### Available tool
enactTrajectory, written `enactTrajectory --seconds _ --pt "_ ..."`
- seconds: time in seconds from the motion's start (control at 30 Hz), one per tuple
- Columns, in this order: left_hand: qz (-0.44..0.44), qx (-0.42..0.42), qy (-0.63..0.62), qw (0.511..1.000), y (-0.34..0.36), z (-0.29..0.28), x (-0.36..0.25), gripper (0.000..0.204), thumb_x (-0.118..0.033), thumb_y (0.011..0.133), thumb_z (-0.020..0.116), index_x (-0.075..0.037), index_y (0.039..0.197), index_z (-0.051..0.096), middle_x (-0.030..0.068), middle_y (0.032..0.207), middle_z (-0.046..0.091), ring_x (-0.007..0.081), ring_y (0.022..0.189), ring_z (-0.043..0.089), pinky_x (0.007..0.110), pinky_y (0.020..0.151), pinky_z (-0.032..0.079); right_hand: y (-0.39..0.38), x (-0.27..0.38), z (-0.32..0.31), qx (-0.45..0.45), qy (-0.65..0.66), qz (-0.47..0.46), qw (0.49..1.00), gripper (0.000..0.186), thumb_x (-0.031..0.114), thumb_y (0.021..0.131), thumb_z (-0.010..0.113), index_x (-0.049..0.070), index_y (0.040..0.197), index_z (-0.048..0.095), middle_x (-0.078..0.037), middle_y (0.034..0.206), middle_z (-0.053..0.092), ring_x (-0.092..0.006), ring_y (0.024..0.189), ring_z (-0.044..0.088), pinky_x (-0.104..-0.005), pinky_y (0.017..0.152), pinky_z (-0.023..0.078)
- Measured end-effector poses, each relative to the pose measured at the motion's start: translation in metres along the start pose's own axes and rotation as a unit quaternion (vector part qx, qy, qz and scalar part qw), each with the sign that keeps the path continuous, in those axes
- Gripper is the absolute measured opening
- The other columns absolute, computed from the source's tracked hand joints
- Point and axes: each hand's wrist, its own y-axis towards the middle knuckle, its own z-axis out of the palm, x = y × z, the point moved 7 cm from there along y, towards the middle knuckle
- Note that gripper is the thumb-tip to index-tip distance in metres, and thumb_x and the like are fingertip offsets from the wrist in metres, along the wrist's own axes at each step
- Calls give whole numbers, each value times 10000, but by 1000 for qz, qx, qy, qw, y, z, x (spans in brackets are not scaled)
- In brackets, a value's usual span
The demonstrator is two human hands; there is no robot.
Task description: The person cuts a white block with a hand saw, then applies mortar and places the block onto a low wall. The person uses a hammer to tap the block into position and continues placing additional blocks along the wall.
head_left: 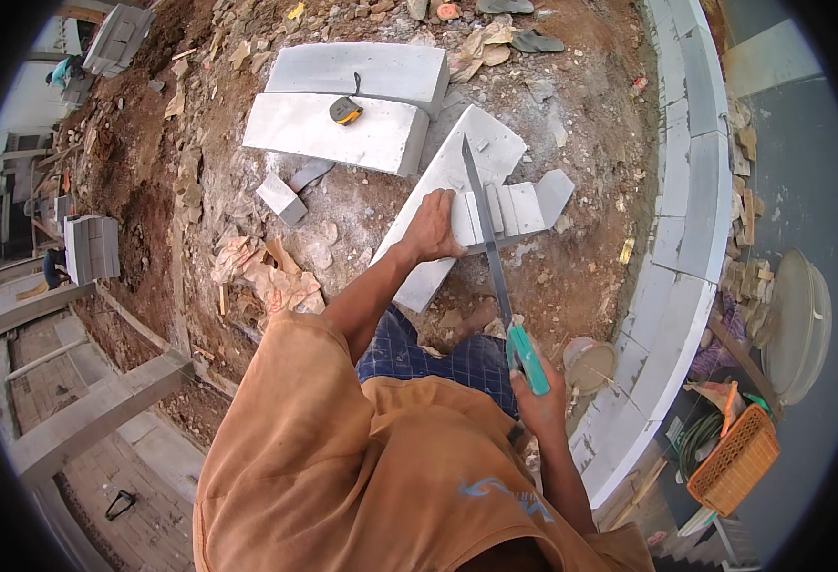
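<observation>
My right hand [541, 393] is closed around the green handle [527, 359] of a handsaw. Its long grey blade [491, 243] points away from me and lies across a small white aerated concrete piece [466, 219]. My left hand [430, 227] grips the left end of that piece, fingers on the far side and thumb on the near side. Right of the blade, more pale slices [519, 210] stand side by side, with a chunk [555, 194] at the end. Beneath them a long white block [477, 140] lies slantwise on the ground.
Two long blocks [342, 129] lie beyond, with a black and yellow tape measure [345, 112] on top. A small offcut [281, 198] and torn brown paper [264, 276] are at left. A low block wall [670, 243] curves along the right, near a bucket [590, 364] and an orange basket [735, 461].
</observation>
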Motion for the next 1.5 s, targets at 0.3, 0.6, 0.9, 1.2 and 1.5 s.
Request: enactTrajectory --seconds 0.3,0.6,0.9,1.2,1.5 --pt "27 -99 -17 995 -16 1 3 1047 -372 549 854 79 1372 388 250 1214 494 426 1175 491 459 1058 415 24 -11 24 47 -318 -29 947 485 98 866 677 63 1345 602 -218 927 699 -361 876 704 -429 783 540" --pt "-14 -56 -32 998 -25 20 8 1180 -451 568 881 60 1452 290 306 1432 347 469 1360 347 488 1171 316 21 -52 -3 -8 1 23 1000 457 81 870 697 0 1312 618 -124 1068 715 -178 937 672 -329 848 520" --pt "-54 -181 -215 958 -13 36 23 691 -465 909 691 -10 1368 443 256 1380 421 422 1322 381 519 1121 304 3 -49 1 -1 2 28 1000 484 60 872 698 -19 1338 596 -147 1135 707 -174 1029 661 -333 917 508" --pt "-127 -385 -209 890 -19 36 12 348 -314 1039 516 24 1113 555 223 1009 576 390 967 573 450 899 445 -10 -18 -10 -27 -11 -30 999 553 65 860 674 20 1397 549 -238 1145 700 -315 1052 715 -375 867 551" --pt "-124 -364 -177 906 -23 37 1 380 -332 1037 519 41 1099 555 243 1034 578 406 982 562 473 915 427 -22 -13 -11 -46 13 -110 993 562 145 868 666 120 1414 539 -265 949 683 -444 885 670 -477 737 555"
